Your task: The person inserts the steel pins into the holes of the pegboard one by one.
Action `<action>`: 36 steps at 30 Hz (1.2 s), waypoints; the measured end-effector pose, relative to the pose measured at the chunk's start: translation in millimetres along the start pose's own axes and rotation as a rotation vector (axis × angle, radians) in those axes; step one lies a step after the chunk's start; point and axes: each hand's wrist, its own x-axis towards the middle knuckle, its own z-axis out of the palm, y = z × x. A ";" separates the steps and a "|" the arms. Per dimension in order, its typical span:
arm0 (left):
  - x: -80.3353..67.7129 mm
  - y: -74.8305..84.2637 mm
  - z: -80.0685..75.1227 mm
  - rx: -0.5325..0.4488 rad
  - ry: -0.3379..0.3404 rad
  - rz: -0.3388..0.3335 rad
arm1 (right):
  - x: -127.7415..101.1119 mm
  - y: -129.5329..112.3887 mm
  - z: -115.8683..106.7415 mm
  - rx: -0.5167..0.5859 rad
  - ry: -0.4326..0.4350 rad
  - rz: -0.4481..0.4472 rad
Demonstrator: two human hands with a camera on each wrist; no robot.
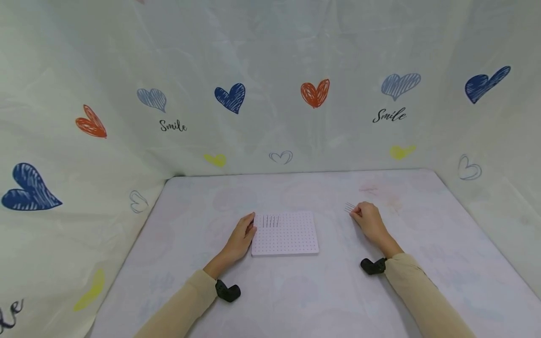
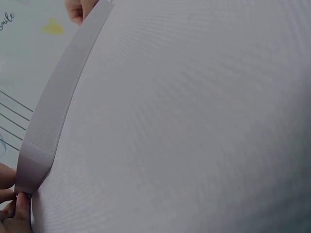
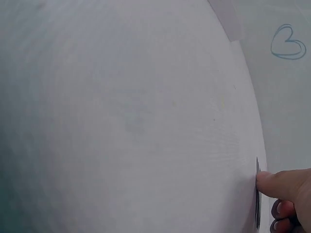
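A white board with rows of small holes (image 1: pixel 291 239) lies flat on the table. Several thin dark metal pins (image 1: pixel 270 221) stand upright in its back left holes. My left hand (image 1: pixel 238 240) holds the board's left edge, its fingertips pressed to the side, as the left wrist view also shows beside the board's front wall (image 2: pixel 63 82). To the right, my right hand (image 1: pixel 373 224) is at a small group of loose pins (image 1: pixel 349 206) on the table. In the right wrist view its thumb (image 3: pixel 284 184) meets the dark pins (image 3: pixel 258 208); how many it pinches is hidden.
The white table (image 1: pixel 304 291) is covered by a faintly patterned sheet. A pale curtain (image 1: pixel 270 51) with printed hearts and the word Smile closes off the back and sides. Each wrist wears a small black camera, one at the left (image 1: pixel 228 292) and one at the right (image 1: pixel 374 266).
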 end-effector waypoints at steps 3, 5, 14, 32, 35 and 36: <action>-0.4 -0.3 -0.5 -0.002 0.003 -0.005 | 2.2 -1.5 1.3 -0.007 -0.016 -0.024; -0.7 -0.6 -0.7 -0.005 0.004 -0.008 | 2.9 -2.5 2.7 0.002 -0.024 -0.027; -1.6 -2.0 0.9 -0.006 0.015 -0.014 | 3.3 -5.0 2.8 0.009 -0.065 -0.026; -1.2 2.5 -0.5 0.012 0.006 -0.007 | 12.9 -15.9 -16.1 0.337 -0.130 -0.013; -0.8 2.3 -0.3 0.009 0.007 -0.006 | 12.3 -21.9 -14.3 0.430 -0.140 -0.032; -0.6 2.3 -0.3 0.008 0.008 -0.010 | 11.5 -27.6 -15.3 0.450 -0.143 -0.040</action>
